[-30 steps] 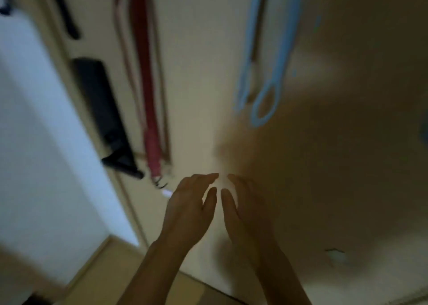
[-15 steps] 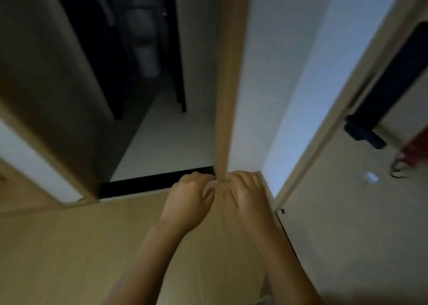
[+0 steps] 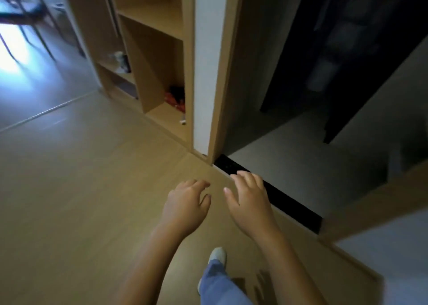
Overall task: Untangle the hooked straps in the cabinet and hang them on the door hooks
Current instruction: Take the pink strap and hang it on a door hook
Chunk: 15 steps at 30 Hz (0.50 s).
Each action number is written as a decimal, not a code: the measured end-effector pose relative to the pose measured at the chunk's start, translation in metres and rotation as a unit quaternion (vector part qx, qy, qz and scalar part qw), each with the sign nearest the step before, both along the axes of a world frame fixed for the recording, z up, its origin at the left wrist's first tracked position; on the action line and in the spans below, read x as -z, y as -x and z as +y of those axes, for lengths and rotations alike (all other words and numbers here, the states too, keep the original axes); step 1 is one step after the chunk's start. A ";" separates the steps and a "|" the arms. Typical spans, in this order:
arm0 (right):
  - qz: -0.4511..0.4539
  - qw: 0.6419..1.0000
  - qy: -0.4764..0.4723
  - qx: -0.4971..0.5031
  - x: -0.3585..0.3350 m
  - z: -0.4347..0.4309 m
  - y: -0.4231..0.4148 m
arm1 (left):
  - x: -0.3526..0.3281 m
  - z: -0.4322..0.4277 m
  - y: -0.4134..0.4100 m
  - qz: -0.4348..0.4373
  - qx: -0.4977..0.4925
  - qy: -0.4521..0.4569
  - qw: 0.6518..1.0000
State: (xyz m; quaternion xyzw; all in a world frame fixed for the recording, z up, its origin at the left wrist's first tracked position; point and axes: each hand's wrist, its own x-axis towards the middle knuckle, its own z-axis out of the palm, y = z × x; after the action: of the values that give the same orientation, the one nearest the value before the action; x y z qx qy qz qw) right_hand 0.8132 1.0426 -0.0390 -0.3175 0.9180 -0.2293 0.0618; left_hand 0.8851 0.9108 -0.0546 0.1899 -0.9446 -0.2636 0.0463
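A tangle of red and dark straps [image 3: 176,97] lies at the back of the lowest compartment of the wooden cabinet [image 3: 159,29], with a small pale hook end [image 3: 183,120] on the compartment floor in front of it. My left hand [image 3: 185,204] and my right hand [image 3: 250,200] hover side by side low in the view over the wood floor, both empty with fingers loosely spread. They are well short of the cabinet. The door and its hooks are out of view.
A white-edged panel [image 3: 206,73] stands to the right of the cabinet. Beyond it is a dark doorway [image 3: 324,73] with a black threshold strip [image 3: 273,192]. Chair legs [image 3: 27,26] stand in bright light at top left. My foot [image 3: 217,256] is on the floor below my hands.
The view has swung left from the door with hung straps, past the doorway, to the open cabinet. My hands stay empty and have drifted slightly apart.
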 end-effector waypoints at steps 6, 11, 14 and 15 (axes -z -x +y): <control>-0.004 0.994 -0.018 -0.110 0.008 -0.113 0.061 | 0.000 -0.093 0.037 -0.018 -0.098 0.011 0.995; -0.013 0.988 -0.011 -0.152 -0.003 -0.209 0.122 | -0.014 -0.176 0.085 -0.033 -0.142 0.032 0.989; -0.018 0.984 -0.011 -0.174 -0.005 -0.262 0.147 | -0.019 -0.221 0.107 -0.033 -0.164 0.035 0.985; -0.021 0.984 -0.011 -0.177 -0.005 -0.279 0.154 | -0.020 -0.235 0.113 -0.034 -0.166 0.035 0.985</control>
State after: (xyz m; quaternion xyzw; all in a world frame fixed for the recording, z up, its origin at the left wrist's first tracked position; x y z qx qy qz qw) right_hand 0.6596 0.7637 -0.0345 -0.4690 0.8485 -0.2115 0.1240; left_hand 0.7726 0.6755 -0.0342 0.3514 -0.9097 -0.2120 0.0639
